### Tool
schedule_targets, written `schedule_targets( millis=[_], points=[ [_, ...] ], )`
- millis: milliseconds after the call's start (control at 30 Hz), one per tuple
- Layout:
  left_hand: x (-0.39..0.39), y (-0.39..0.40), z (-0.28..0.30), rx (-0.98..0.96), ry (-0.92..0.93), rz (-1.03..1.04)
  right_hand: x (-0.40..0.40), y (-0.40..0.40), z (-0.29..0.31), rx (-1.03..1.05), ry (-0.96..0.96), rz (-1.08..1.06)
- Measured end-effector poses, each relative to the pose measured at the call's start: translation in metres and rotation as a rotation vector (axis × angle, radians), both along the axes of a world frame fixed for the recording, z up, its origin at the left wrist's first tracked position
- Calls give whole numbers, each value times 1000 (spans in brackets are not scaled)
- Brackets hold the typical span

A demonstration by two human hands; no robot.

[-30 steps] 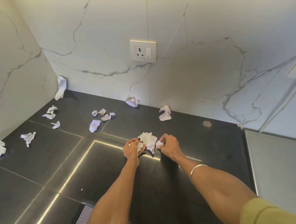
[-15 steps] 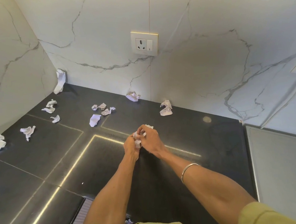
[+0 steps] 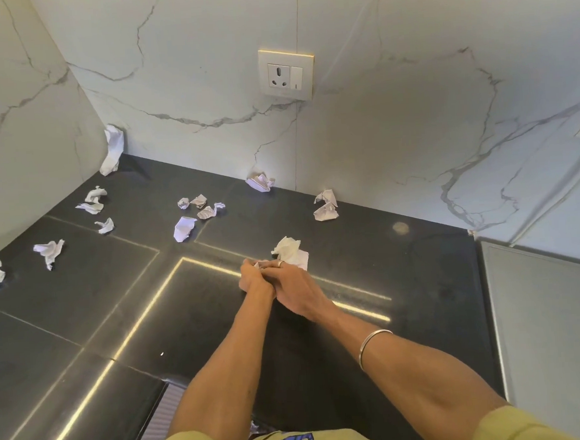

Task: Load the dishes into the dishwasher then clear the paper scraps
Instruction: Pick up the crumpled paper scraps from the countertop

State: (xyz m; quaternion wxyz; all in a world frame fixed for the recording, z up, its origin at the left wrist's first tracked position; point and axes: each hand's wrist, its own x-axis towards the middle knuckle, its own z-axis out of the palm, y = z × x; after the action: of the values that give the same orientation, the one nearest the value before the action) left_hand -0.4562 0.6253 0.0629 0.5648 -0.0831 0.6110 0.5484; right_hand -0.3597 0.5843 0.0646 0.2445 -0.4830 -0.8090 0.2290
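Yellow-green sleeves (image 3: 522,425), bangle (image 3: 373,346) (silver), finger ring (image 3: 280,263).

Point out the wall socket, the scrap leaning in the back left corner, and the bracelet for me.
wall socket (image 3: 286,74): head view, on its white faceplate.
corner scrap (image 3: 113,150): head view, on the middle of the upright crumpled paper.
bracelet (image 3: 373,344): head view, on the metal band across the right forearm.

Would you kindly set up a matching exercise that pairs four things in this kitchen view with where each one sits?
Things:
1. wall socket
2. tall paper scrap
3. bangle
4. white wad

Places:
A. standing in the corner where the two marble walls meet
B. on the right forearm
C. on the black counter, just beyond the joined hands
D. on the back wall, above the counter

Pairs: 1-D, 2-A, 3-B, 4-C
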Motion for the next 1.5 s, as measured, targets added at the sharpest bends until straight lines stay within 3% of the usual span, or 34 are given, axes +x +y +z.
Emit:
schedule_targets(
  millis=[100, 233, 467, 533, 667, 800, 967, 1067, 1167, 1500],
  points=[
    [-5, 7, -2, -25, -57, 68, 9, -3, -1, 97, 84, -63],
    [-1, 13, -2, 6, -43, 39, 16, 7, -1, 78, 113, -331],
    [0, 14, -3, 0, -29, 12, 32, 40, -11, -143, -204, -354],
    [0, 14, -6, -1, -16, 0, 33, 41, -12, -121, -242, -375],
    [1, 13, -8, 6, 2, -20, 35, 35, -13, -3, -171, -456],
    [1, 12, -7, 13, 21, -35, 35, 31, -14, 26, 18, -499],
    [6, 7, -9, -8, 91, -42, 28, 27, -2, 84, 139, -392],
    [8, 4, -12, 6, 123, -51, 15, 23, 2, 9, 198, -301],
    [6, 1, -9, 50, 101, -49, 2, 22, -6, -45, 162, -235],
    [-3, -8, -13, 260, -56, -172, 1, 21, 1, -62, 94, -306]
  ],
)
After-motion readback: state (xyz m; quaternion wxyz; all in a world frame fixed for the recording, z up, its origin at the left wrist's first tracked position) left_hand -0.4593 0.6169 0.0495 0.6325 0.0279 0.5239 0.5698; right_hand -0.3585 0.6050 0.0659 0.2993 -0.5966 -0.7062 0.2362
